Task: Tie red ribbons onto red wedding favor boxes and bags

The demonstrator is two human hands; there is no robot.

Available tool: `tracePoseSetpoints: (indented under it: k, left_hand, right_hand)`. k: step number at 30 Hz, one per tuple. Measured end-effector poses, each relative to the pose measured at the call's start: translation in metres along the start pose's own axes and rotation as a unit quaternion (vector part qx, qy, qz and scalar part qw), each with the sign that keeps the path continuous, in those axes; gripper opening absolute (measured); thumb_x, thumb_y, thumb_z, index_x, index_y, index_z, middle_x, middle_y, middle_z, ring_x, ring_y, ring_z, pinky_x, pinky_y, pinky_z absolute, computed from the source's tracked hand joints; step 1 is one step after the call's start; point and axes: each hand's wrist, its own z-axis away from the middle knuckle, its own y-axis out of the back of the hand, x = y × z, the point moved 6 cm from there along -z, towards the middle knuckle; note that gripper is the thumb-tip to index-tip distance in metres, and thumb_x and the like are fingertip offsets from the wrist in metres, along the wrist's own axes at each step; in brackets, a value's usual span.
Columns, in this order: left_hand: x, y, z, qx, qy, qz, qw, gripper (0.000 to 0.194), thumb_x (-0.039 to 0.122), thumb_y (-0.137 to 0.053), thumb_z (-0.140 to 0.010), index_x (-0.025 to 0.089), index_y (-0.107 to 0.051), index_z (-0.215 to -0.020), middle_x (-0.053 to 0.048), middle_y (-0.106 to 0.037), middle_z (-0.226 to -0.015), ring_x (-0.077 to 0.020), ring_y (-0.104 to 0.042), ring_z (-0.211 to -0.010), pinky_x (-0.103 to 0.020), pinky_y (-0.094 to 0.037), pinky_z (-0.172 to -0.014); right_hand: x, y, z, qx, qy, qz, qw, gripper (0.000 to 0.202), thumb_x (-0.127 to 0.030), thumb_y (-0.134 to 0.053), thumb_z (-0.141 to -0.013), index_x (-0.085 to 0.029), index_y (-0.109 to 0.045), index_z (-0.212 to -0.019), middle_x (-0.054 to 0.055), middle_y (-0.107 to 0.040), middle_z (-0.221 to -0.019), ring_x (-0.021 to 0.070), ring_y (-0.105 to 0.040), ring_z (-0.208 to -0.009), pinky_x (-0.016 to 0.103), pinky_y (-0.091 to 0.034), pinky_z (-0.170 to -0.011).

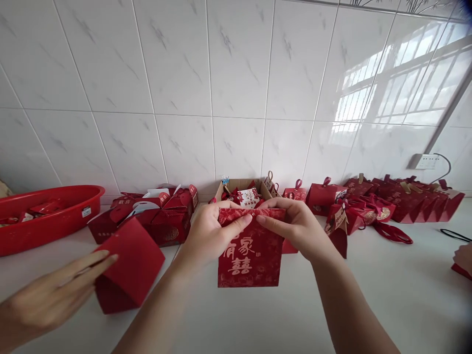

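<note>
Both my hands grip the top edge of a red paper gift box (254,253) with pale Chinese characters on its front. My left hand (217,226) pinches the upper left part, thumb on the front and fingers behind. The upper right part is pinched the same way by my right hand (295,223). The two thumb tips lie close together near the middle of the folded top. Behind the gift box, a cardboard box (271,189) holds red items and a printed card (250,198).
At left, a co-worker's hand (55,295) touches a plain red box (132,265). A red basin (92,199) holds small packets. Several red boxes (165,219) stand left of centre, and more gift boxes (409,201) line the wall at right. Another person's hand (463,258) shows at the right edge.
</note>
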Motion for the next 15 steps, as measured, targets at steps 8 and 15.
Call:
tracePoseSetpoints:
  k: [8, 15]
  left_hand:
    - [0.0, -0.012, 0.029, -0.139, 0.043, -0.261, 0.954, 0.008, 0.024, -0.068, -0.066, 0.028, -0.075, -0.063, 0.0, -0.072, -0.078, -0.0224, -0.065, -0.075, -0.028, -0.045, -0.064]
    - [0.002, -0.016, 0.038, -0.1, 0.001, -0.224, 0.969, 0.013, 0.02, -0.069, -0.066, 0.029, -0.071, -0.056, 0.002, -0.069, -0.063, -0.0213, -0.064, -0.065, -0.028, -0.04, -0.059]
  right_hand:
    - [-0.002, -0.031, 0.021, -0.221, 0.045, 0.377, 0.898, 0.013, -0.011, -0.064, -0.071, -0.019, -0.071, -0.077, 0.0, -0.072, -0.075, 0.0126, -0.063, -0.064, 0.022, -0.044, -0.057]
    - [-0.002, -0.041, 0.023, -0.238, 0.057, 0.401, 0.882, 0.018, -0.006, -0.063, -0.071, -0.021, -0.073, -0.073, -0.002, -0.073, -0.071, 0.0118, -0.062, -0.061, 0.021, -0.041, -0.054]
